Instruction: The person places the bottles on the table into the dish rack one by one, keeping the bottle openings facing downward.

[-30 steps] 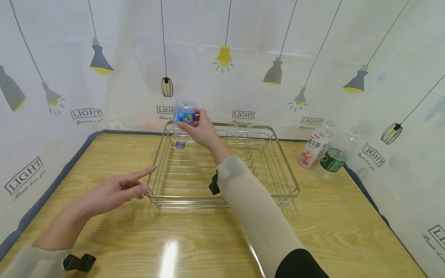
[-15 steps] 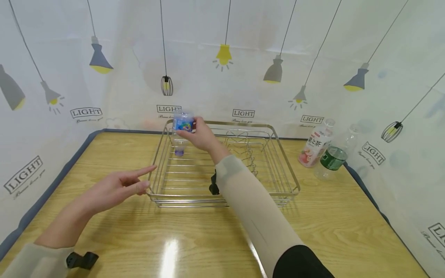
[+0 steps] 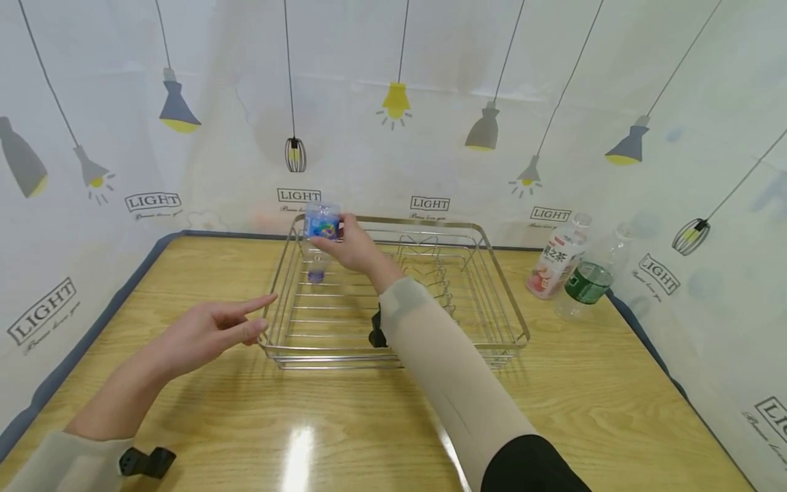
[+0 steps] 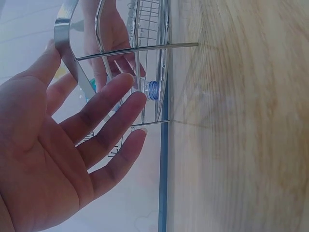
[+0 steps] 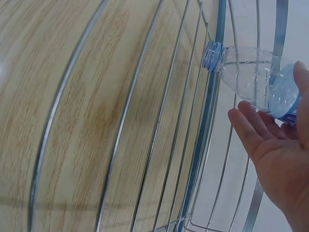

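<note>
Lower in the head view than a second earlier, the bottle (image 3: pixel 322 222) and the right hand (image 3: pixel 358 251) have both shifted slightly downward; the rest I find nearly unchanged.

Head view: the bottle is upside down, cap (image 3: pixel 315 276) lowest, within the wire rack (image 3: pixel 332 349) near its back left corner. Right thumb and fingers pinch it close to its base, a hold that, I judge, leaves the neck free below. The left hand (image 3: pixel 205 336) is spread, forefinger straight at the rack's left rim near the front corner, perhaps to steady it. A white-and-pink bottle (image 3: pixel 553 263) and a green-labelled bottle (image 3: pixel 588 283) stand side by side near the table's back right corner, presumably out of the way. The rack occupies the middle of the back edge of the wooden table (image 3: pixel 369 424); pale sheeting (image 3: pixel 233 150) printed with hanging lamps encloses the visible sides.

Left wrist view: I see the fingers apart, thumb and forefinger seemingly touching the rim; the cap shows beyond the wires.

Right wrist view: the cap lies close to the rack's wires; I cannot tell whether it touches. Wood grain shows between them.
</note>
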The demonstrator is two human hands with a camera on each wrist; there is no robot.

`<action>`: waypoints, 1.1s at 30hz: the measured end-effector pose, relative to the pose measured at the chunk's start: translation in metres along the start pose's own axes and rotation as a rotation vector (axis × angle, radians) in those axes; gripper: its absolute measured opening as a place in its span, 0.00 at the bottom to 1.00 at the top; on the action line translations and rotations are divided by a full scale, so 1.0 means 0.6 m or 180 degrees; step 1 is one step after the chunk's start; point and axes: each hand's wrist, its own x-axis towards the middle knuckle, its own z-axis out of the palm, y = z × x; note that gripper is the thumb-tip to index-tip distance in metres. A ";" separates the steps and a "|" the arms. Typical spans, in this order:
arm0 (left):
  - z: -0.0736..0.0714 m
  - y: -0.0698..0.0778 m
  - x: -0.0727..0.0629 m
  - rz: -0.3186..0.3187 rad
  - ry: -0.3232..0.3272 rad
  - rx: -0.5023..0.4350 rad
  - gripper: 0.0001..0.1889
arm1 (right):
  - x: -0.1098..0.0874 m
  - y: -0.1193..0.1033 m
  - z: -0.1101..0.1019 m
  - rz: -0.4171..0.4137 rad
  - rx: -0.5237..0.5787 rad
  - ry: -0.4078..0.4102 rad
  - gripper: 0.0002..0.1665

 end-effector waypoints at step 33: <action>0.003 -0.005 -0.001 -0.0025 -0.0031 -0.0040 0.31 | 0.004 0.002 -0.002 0.0171 -0.0227 -0.0200 0.49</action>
